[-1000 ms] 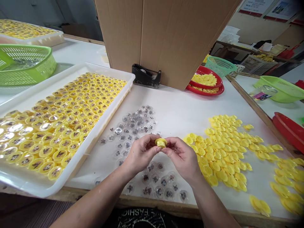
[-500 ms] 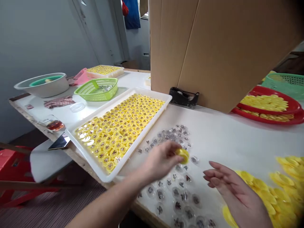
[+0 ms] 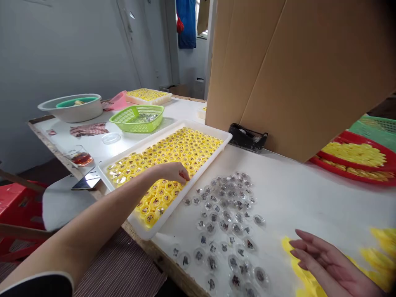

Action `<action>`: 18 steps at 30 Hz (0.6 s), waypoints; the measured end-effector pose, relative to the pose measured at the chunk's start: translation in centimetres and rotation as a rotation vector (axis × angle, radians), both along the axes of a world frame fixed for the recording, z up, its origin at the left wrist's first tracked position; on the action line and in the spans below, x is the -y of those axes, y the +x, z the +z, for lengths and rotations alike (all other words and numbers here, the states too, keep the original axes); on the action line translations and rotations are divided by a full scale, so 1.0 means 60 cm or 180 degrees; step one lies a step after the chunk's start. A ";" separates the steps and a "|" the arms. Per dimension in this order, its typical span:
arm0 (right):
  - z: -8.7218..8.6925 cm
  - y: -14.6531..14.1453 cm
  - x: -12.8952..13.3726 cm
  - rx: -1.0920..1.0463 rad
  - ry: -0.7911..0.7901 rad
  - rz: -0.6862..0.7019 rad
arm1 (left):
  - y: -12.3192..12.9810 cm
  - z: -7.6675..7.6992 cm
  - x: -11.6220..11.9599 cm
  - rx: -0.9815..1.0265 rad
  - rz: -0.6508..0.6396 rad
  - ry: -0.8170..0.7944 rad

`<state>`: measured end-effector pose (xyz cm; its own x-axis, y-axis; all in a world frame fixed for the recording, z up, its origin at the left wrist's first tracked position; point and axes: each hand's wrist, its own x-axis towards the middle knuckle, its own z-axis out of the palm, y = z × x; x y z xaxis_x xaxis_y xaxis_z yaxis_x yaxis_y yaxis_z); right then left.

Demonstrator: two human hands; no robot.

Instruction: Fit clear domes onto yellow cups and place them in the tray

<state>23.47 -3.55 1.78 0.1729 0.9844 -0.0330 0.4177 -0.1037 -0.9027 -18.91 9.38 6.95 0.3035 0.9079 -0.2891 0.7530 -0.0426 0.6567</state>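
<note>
My left hand (image 3: 175, 171) reaches over the white tray (image 3: 167, 220), which holds rows of yellow round pieces with small printed pictures. Its fingers are pressed together at the tray's right side, and what they hold, if anything, is hidden. My right hand (image 3: 331, 262) hovers at the lower right with its fingers apart and nothing in them, beside a pile of yellow pieces (image 3: 379, 258). Between the hands, many clear round discs with printed pictures (image 3: 226, 215) lie spread on the white table (image 3: 287, 194).
A black tape dispenser (image 3: 247, 138) stands by a large cardboard sheet (image 3: 272, 74). Red plates (image 3: 391, 159) hold yellow pieces at the right. Farther left are a green basket (image 3: 136, 125), a glass of brown liquid (image 3: 81, 158), a phone (image 3: 86, 181) and a grey basin (image 3: 77, 113).
My left hand has moved left from above the clear discs to the tray; the yellow piece it held is no longer visible. The view has shifted, and my right hand appears lower and farther right.
</note>
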 end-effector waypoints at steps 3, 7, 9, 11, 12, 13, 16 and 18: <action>0.022 0.011 0.003 0.0197 -0.0067 0.0011 | 0.005 0.000 0.004 -0.0004 -0.0252 0.0000; 0.044 0.036 -0.002 0.0792 0.0240 0.0123 | -0.004 -0.012 0.005 -0.0373 -0.0549 0.0224; 0.051 0.046 -0.005 0.1260 0.0380 0.0101 | -0.008 -0.015 0.008 -0.0651 -0.0403 0.0404; 0.055 0.047 -0.010 0.1829 0.0353 0.0207 | -0.003 -0.006 0.019 -0.0955 -0.0196 0.0709; 0.054 0.043 -0.013 0.2151 0.0251 0.0305 | 0.005 0.004 0.028 -0.1031 -0.0140 0.0957; 0.052 0.038 -0.017 0.2462 0.0112 0.0416 | 0.017 0.017 0.040 -0.1015 -0.0090 0.1270; 0.039 0.021 -0.034 0.3045 -0.0216 0.0644 | 0.084 0.051 0.089 -0.0501 0.0069 0.2074; 0.030 0.012 -0.045 0.3090 -0.0259 0.0712 | 0.144 0.054 0.121 0.0034 0.0156 0.1986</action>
